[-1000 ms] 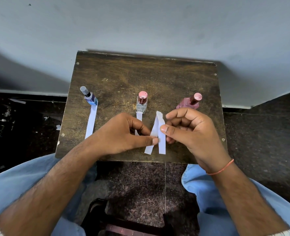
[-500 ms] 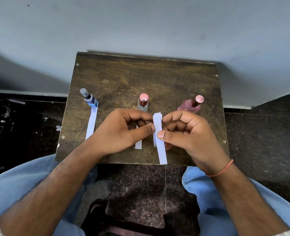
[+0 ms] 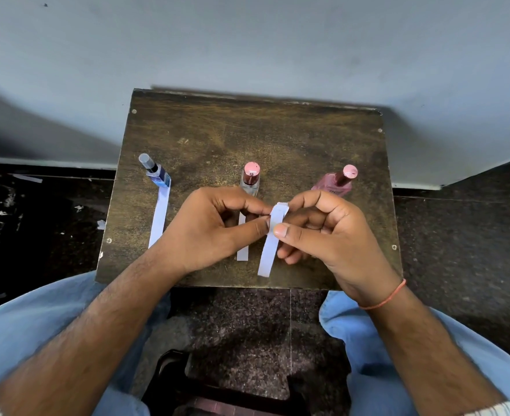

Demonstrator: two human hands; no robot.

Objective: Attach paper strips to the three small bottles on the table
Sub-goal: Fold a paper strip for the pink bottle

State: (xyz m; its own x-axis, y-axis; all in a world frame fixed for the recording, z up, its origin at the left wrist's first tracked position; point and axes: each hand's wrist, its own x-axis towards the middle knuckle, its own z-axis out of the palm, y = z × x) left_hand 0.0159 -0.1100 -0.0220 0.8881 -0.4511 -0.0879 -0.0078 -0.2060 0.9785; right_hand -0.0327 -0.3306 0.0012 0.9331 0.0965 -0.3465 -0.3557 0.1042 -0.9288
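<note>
- Both the left hand [image 3: 214, 226] and right hand [image 3: 322, 232] pinch the loose white paper strip [image 3: 270, 241], its long axis running toward the person.
- The strip-less pink glass bottle [image 3: 336, 183] lies just beyond the right hand, on the brown wooden worktop [image 3: 247, 136].

Three bottles stand in a row on the wooden table [image 3: 277, 139]: blue bottle [image 3: 159, 175] left with strip [image 3: 159, 219] attached, clear bottle [image 3: 250, 181] centre with strip [image 3: 242, 250], pink bottle [image 3: 336, 183] right. Loose strip [image 3: 270, 244] held above the table's near edge.

The table [image 3: 277, 139] is worn, scuffed dark wood; the strip [image 3: 270, 250] matt white paper; the bottles' [image 3: 334, 183] glass and pink caps [image 3: 252, 169] glossy.
</note>
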